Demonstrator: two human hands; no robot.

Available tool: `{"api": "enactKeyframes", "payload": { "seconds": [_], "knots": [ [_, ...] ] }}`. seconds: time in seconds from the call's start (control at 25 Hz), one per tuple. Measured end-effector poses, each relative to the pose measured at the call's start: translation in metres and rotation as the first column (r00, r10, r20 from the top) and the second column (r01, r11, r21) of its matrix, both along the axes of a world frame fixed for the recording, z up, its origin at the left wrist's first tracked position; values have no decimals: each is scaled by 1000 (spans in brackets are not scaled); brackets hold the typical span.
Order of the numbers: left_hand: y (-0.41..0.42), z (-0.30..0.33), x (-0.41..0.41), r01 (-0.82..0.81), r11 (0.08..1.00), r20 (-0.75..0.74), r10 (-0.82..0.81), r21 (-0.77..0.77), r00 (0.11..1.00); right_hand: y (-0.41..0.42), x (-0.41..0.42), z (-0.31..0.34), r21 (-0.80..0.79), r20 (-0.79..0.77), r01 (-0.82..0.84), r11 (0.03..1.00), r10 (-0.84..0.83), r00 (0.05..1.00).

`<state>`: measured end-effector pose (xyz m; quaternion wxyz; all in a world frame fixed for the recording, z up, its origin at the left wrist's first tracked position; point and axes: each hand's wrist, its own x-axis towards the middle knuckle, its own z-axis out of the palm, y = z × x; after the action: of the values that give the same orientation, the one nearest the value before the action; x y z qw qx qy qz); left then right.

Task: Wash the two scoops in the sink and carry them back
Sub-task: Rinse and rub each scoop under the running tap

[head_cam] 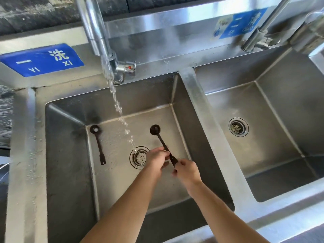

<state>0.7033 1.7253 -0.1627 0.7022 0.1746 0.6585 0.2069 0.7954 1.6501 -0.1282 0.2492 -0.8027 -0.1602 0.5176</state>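
- Head view: both hands work low in the left basin (66, 155) of a steel double sink, and both are on one dark scoop (162, 142).
- The right hand (186, 171) pinches the flat tail of the handle at its near end; the fingers are curled round it.
- The left hand (156, 159) closes thumb and fingers on the handle just beyond that, nearer the bowl, seemingly rubbing the shaft.
- The held scoop's long axis runs from the grip away and to the left, so its round bowl is the far end, clear of both hands and raised off the basin floor as far as I can tell.
- The water stream (121, 118) from the faucet (98, 32) falls onto the drain strainer (140, 157), just left of the left hand; the bowl sits right of the stream and not under it. Rinsing the bowl would, I judge, call for swinging it left.
- The second scoop (98, 142) lies flat on the basin floor well to the left, bowl far, handle pointing near, a pale bit in its bowl. The left hand is the nearer one to it.
- The right basin (280, 181) holds only its own drain.
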Motion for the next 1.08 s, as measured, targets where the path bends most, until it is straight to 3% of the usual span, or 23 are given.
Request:
{"api": "enactKeyframes", "payload": {
  "seconds": [0.16, 0.32, 0.44, 0.68, 0.88, 1.08],
  "knots": [
    [35, -22, 28, 38, 998, -107, -31, 57, 994, 21, 20, -37, -49, -175, 182, 982, -188, 966],
    [55, -45, 51, 87, 993, -157, -73, 84, 985, 39, 25, -79, -66, -192, 380, 923, -385, 902],
    [70, -74, 61, 97, 990, -194, -77, 98, 978, 52, 20, -112, -85, -193, 621, 780, -624, 757],
    [99, -128, 76, 186, 965, -328, -118, 184, 937, 80, 10, -165, -85, -267, 845, 528, -829, 492],
    [118, -149, 85, 285, 928, -455, -151, 241, 878, 102, 15, -186, -59, -279, 870, 490, -845, 457],
    [118, -148, 93, 393, 873, -590, -161, 289, 791, 109, 21, -190, -54, -219, 861, 505, -848, 483]
  ]
}}
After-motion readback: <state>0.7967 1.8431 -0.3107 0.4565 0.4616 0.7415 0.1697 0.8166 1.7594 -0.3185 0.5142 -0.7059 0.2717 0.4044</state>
